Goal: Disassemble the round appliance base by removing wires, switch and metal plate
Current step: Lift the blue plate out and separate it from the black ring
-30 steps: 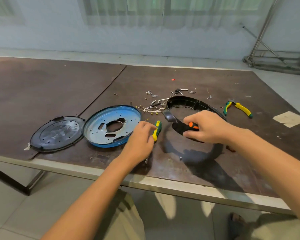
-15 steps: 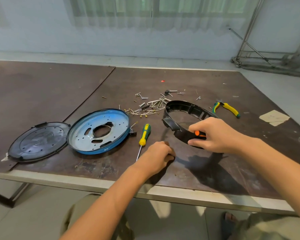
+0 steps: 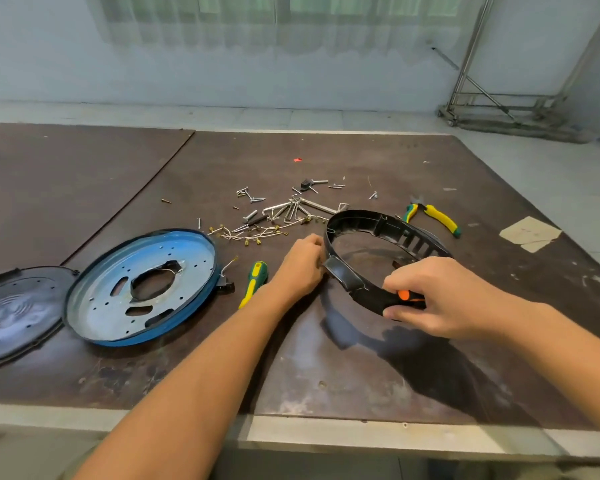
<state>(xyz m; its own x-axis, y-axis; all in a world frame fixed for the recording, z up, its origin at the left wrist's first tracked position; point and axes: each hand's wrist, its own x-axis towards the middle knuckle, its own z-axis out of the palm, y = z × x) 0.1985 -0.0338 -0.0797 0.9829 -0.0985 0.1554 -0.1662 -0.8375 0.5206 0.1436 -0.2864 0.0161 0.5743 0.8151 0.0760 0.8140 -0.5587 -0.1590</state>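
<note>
A black plastic ring (image 3: 364, 223), the shell of the round base, stands tilted on the brown table (image 3: 361, 375). My right hand (image 3: 440, 299) grips its near rim around an orange switch (image 3: 404, 294). My left hand (image 3: 300, 265) holds the ring's left side with curled fingers beside a raised tab. A blue metal plate (image 3: 118, 292) with a central hole lies flat to the left. Loose white wires (image 3: 257, 233) with brass terminals lie behind the left hand.
A green and yellow screwdriver (image 3: 253, 284) lies between the blue plate and my left hand. A black round cover (image 3: 11, 313) sits at the far left. Scattered screws and metal brackets (image 3: 291, 206) lie behind; yellow pliers (image 3: 433, 216) behind the ring; a paper scrap (image 3: 530, 233) at right.
My left hand let go of the screwdriver, which now lies on the table, and moved right onto the ring's left side. My right hand kept its grip at the orange switch.
</note>
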